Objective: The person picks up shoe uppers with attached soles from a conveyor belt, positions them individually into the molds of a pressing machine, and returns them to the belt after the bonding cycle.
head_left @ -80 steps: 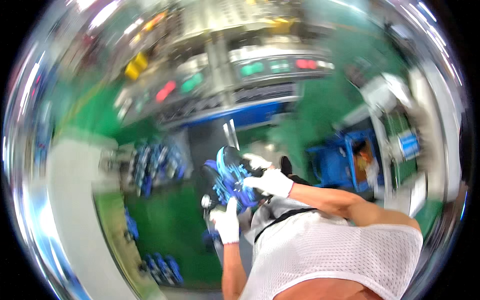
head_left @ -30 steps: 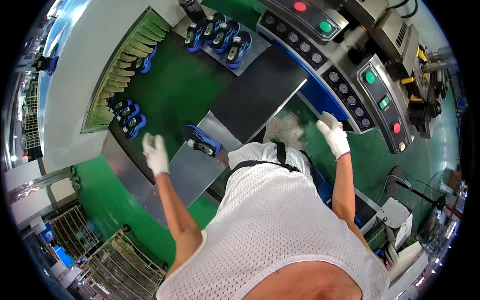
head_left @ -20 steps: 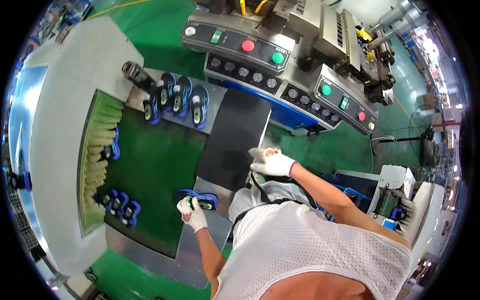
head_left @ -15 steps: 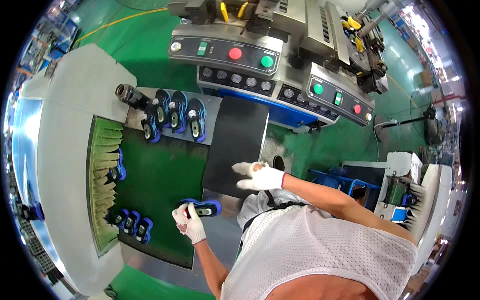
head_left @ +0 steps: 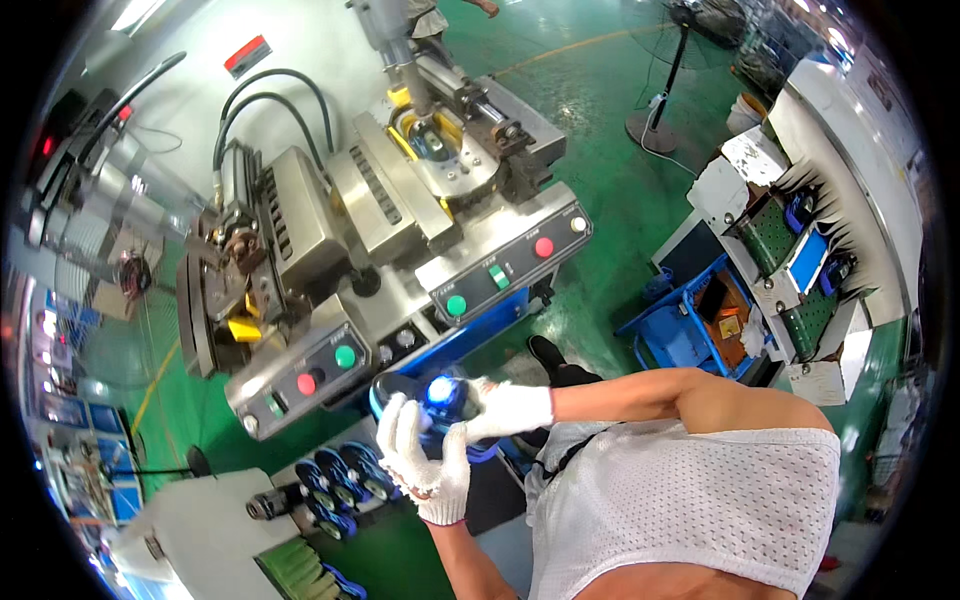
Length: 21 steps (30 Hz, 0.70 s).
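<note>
A blue-and-black shoe (head_left: 396, 384) is held up in front of the machine's control panels, with a bright spot of light on its side. My right hand (head_left: 503, 408), in a white knit glove, grips one end of it, its fingers partly hidden behind the shoe. My left hand (head_left: 432, 468), gloved the same way, is closed around the near side, fingers up along it and thumb apart. Beyond and to the left of my left hand, several similar shoes (head_left: 340, 476) stand in a group on the bench.
Ahead stands a two-station metal machine with a left control panel (head_left: 305, 385) and a right control panel (head_left: 505, 262). A black bottle-like cylinder (head_left: 272, 502) lies by the shoes. At right are a blue crate (head_left: 668, 335) and a conveyor housing (head_left: 850, 190). Another person (head_left: 430, 22) stands far off.
My view has swung right toward the machine. The shoe went from my left hand alone over the bench to both hands. My right hand, earlier open and empty, now grips it.
</note>
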Each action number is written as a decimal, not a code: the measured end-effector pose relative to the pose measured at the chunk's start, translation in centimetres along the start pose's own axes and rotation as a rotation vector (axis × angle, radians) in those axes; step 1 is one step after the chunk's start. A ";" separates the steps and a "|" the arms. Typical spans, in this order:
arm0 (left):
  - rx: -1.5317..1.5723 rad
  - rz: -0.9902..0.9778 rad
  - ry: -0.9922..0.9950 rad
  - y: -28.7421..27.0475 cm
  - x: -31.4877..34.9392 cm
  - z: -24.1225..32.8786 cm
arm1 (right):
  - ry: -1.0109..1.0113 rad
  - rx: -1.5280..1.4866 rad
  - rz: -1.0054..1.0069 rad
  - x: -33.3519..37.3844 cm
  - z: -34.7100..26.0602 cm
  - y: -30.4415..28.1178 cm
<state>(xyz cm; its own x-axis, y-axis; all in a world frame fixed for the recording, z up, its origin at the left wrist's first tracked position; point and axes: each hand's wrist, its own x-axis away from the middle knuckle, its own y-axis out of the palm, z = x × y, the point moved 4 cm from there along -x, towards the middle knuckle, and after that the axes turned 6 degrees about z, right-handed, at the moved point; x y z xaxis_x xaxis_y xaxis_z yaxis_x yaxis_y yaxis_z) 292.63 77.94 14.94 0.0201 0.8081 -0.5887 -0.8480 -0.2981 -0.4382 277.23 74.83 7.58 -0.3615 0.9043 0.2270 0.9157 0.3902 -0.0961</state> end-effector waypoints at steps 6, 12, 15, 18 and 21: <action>0.165 0.073 -0.176 12.5 -11.6 -2.0 | 0.143 -0.551 0.316 2.0 6.1 -16.3; 0.087 -0.194 -0.347 31.3 -25.7 -10.9 | 0.015 -0.860 0.608 4.7 4.2 -25.7; -0.223 -0.262 -0.422 39.7 -32.3 -14.5 | 0.047 -0.880 0.684 6.8 6.0 -28.5; -0.401 -0.185 -0.376 45.6 -35.3 -20.4 | 0.001 -0.873 0.762 8.6 5.9 -29.6; -0.638 -0.233 -0.271 50.4 -37.0 -25.0 | 0.020 -0.959 0.904 9.0 5.3 -30.3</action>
<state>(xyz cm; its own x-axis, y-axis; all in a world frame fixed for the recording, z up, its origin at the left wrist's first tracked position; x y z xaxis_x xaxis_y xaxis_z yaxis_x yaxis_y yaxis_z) 262.41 20.33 -2.33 -0.0401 0.9594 -0.2793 -0.3624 -0.2745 -0.8907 245.26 72.08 7.44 0.4349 0.7738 0.4605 0.5945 -0.6309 0.4986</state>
